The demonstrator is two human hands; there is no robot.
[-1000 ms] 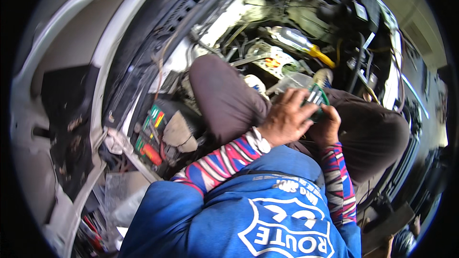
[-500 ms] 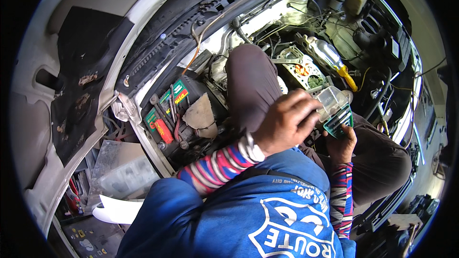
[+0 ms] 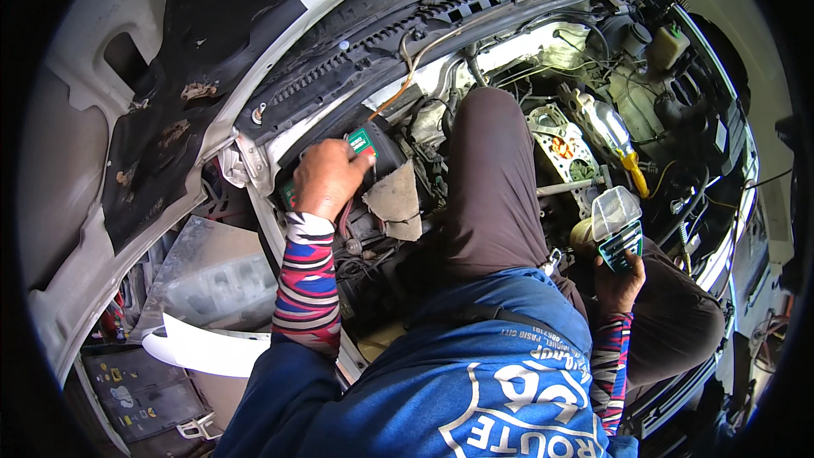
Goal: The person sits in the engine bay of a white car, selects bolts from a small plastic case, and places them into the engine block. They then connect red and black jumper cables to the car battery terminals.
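Left hand (image 3: 329,176): I'm holding it over the battery (image 3: 362,139), grip unclear.
Right hand (image 3: 621,276): I'm clutching the open case (image 3: 616,214), well rightward.

Head-worn fisheye view, facing down

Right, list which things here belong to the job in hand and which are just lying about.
Likely the job's:
- open green plastic case with clear lid, in the right grip
- black green-labelled battery, under the left grip
- yellow-handled clear tubular lamp

Apparently lying about:
- curved white sheet
- flat tan cardboard-like piece
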